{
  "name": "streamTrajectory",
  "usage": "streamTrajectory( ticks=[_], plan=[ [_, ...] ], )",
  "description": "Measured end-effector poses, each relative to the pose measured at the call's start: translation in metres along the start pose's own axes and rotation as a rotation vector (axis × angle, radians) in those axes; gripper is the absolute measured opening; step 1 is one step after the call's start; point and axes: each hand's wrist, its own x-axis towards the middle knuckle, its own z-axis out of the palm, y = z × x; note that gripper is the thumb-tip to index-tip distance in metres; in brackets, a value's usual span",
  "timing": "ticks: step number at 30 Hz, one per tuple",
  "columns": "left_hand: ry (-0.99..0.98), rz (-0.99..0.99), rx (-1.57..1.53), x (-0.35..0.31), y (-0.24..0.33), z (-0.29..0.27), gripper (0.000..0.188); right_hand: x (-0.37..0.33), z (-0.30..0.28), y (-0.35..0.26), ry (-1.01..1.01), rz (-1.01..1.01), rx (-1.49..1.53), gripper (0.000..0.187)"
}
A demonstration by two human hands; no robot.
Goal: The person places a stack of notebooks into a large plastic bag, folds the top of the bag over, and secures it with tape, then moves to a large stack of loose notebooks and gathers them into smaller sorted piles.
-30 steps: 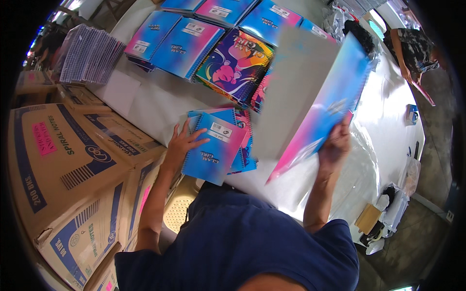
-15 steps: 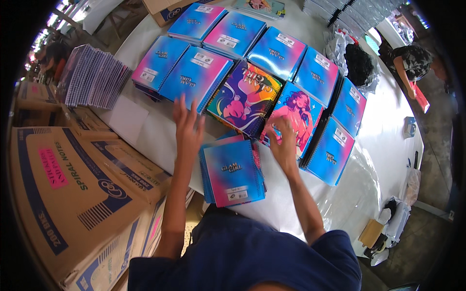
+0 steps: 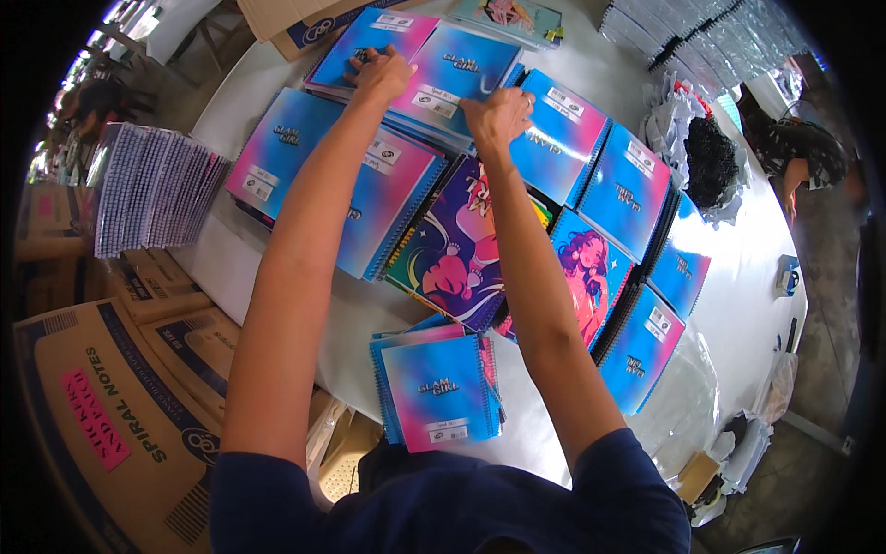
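Observation:
Both arms stretch over rows of spiral notebooks, stacked on a white table. My left hand [image 3: 380, 74] rests with parted fingers on the far-left blue-and-pink notebook [image 3: 399, 24]. At the near right corner of the neighbouring notebook [image 3: 471, 57] is my right hand [image 3: 501, 113], thumb and fingers apart, its fingertips over the edge of the blue notebook [image 3: 565, 138] to the right. Under my right forearm, partly hidden, lie a purple illustrated notebook [image 3: 452, 254] and a pink illustrated notebook [image 3: 583, 277]. A small uneven pile of notebooks [image 3: 438, 392] sits close to my body.
Cardboard boxes [image 3: 138, 415] stand at the left, below a leaning row of spiral-bound pads [image 3: 157, 189]. Clear-wrapped notebooks [image 3: 688, 37] and a bundle of black spirals [image 3: 711, 162] are at the far right. A tape roll [image 3: 786, 275] lies near the right edge. Another person [image 3: 798, 152] is beyond.
Both hands have moved forward from above the nearer notebooks to the far row, the left also slightly rightward. The view has shifted with my lean. The notebooks look unmoved.

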Motion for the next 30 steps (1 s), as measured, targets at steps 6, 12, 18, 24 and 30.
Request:
streamTrajectory(
  ticks=[6,12,18,24,30],
  plan=[
    [-0.048,0.206,0.150,0.007,0.002,0.001,0.058,0.015,-0.034,-0.011,-0.158,0.122,0.807,0.030],
    [0.266,0.367,0.157,0.004,-0.012,-0.004,0.071,0.012,-0.108,0.007,-0.183,0.315,1.265,0.023],
    [0.345,-0.033,-0.002,0.044,-0.104,-0.020,0.110,-0.008,-0.156,0.082,-0.493,0.240,1.330,0.023],
    [0.308,0.066,-0.625,0.037,-0.133,-0.049,0.083,-0.047,-0.182,0.102,-0.440,0.221,1.315,0.019],
    [0.428,0.263,-1.210,0.027,-0.137,-0.050,0.064,-0.078,-0.193,0.088,-0.492,0.195,1.215,0.018]
  ],
)
